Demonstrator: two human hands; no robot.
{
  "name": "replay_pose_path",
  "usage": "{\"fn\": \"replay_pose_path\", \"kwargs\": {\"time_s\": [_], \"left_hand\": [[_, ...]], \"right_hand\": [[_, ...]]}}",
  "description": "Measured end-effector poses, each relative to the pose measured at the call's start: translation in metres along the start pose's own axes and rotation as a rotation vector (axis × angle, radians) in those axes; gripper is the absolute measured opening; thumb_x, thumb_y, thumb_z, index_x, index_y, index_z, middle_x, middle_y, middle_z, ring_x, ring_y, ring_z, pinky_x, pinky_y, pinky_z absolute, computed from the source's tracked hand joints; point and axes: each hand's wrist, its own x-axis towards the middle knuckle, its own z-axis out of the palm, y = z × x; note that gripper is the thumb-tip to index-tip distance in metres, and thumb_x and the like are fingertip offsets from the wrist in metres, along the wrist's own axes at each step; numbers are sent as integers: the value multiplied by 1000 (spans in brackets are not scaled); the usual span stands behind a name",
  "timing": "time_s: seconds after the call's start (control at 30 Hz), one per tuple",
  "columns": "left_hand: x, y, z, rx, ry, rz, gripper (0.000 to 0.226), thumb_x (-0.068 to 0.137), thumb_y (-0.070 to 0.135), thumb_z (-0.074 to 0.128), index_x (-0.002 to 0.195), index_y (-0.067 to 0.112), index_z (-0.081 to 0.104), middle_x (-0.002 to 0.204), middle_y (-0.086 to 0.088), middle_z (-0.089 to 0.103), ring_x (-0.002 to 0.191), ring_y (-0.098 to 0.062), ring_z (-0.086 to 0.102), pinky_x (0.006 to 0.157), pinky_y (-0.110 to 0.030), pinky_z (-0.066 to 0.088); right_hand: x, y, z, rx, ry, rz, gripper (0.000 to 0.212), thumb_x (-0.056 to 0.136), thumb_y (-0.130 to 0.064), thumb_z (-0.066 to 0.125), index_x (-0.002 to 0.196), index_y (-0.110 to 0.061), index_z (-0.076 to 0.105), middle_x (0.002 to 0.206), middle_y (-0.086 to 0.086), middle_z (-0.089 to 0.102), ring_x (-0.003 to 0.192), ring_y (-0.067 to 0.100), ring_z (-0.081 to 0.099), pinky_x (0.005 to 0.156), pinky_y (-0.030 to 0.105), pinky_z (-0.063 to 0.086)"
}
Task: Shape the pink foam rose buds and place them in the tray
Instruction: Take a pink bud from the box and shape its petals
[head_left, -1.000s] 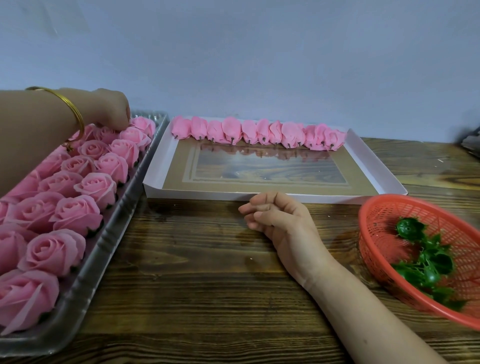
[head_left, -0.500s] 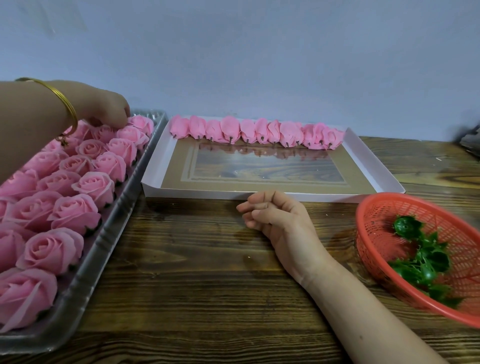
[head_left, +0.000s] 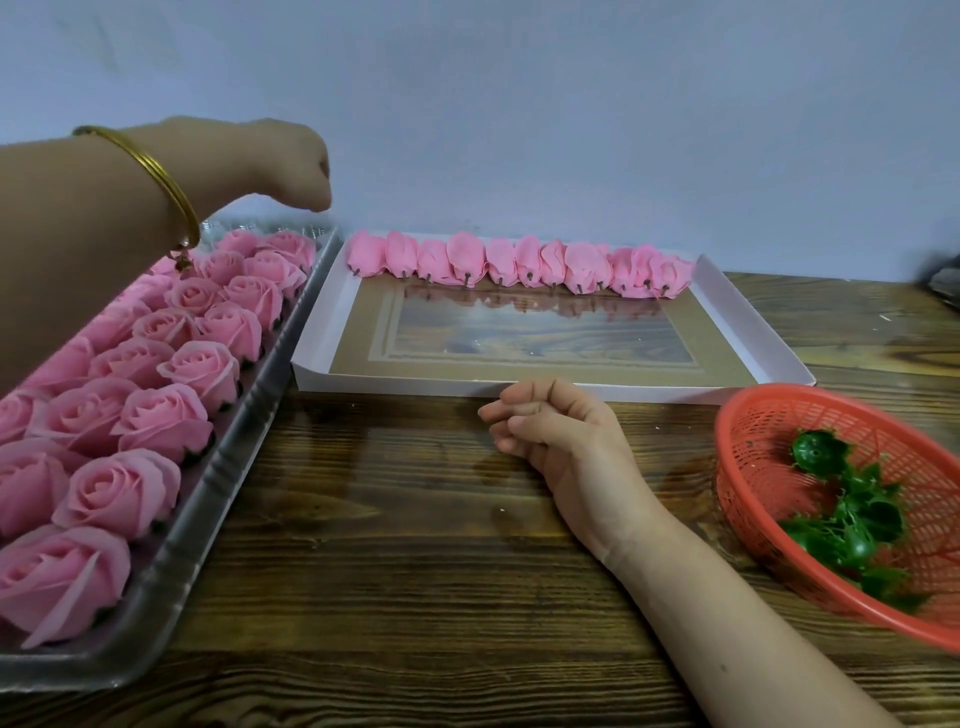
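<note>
Finished pink foam roses (head_left: 161, 421) fill the clear plastic tray (head_left: 218, 493) on the left in rows. Unshaped pink buds (head_left: 519, 262) lie in a line along the far side of the white box lid (head_left: 597, 387). My left hand (head_left: 275, 161), with a gold bangle on the wrist, hovers above the tray's far right corner. Its fingers are curled under and nothing shows in them. My right hand (head_left: 561, 441) rests on the wooden table just in front of the white lid, fingers loosely curled and holding nothing.
A red plastic basket (head_left: 769, 519) with several green calyx pieces (head_left: 852, 514) sits at the right, next to my right forearm. The wooden table (head_left: 395, 545) runs between the tray and the basket. A plain wall stands right behind the lid.
My left hand has lifted off the roses at the tray's far end and moved up and to the right. My right hand has stayed in place.
</note>
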Motion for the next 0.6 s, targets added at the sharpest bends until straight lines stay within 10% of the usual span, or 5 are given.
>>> {"fn": "replay_pose_path", "kwargs": {"time_s": [0.6], "left_hand": [[-62,118,-2,-681,284,190,23,87,11,62,107,14,71,97,0,64,85,-18,60,71,-22,44]], "right_hand": [[-1,-1,-1,27,-19,-1,21,69,3,62,90,-3,64,84,12,71,75,17,62,74,25,53]]}}
